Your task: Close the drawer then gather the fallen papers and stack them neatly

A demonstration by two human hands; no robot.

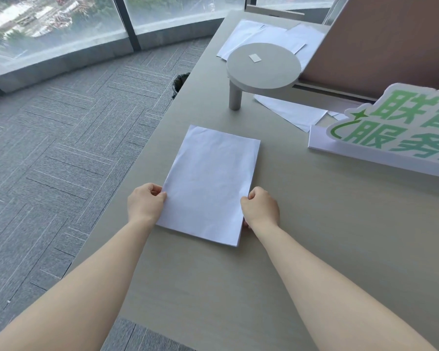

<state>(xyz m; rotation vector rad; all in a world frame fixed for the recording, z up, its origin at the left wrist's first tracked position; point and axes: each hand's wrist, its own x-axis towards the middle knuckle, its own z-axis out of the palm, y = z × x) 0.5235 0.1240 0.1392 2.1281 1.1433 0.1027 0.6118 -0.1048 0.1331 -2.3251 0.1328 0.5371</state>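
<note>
A squared-up stack of white papers (209, 183) lies flat on the grey-beige desk (314, 236), near its left edge. My left hand (145, 202) grips the stack's left side near the front corner. My right hand (260, 207) grips its right side opposite, thumb on top and fingers under the edge. More loose white sheets (266, 38) lie spread at the far end of the desk, and another sheet (293, 111) lies under the round stand. No drawer is in view.
A round grey stand on a leg (264, 67) rises beyond the stack. A white sign with green characters (401, 127) lies to the right, a tan partition panel (390, 41) behind it. Grey carpet (61, 148) and windows are on the left, with a dark bin (180, 83) by the desk.
</note>
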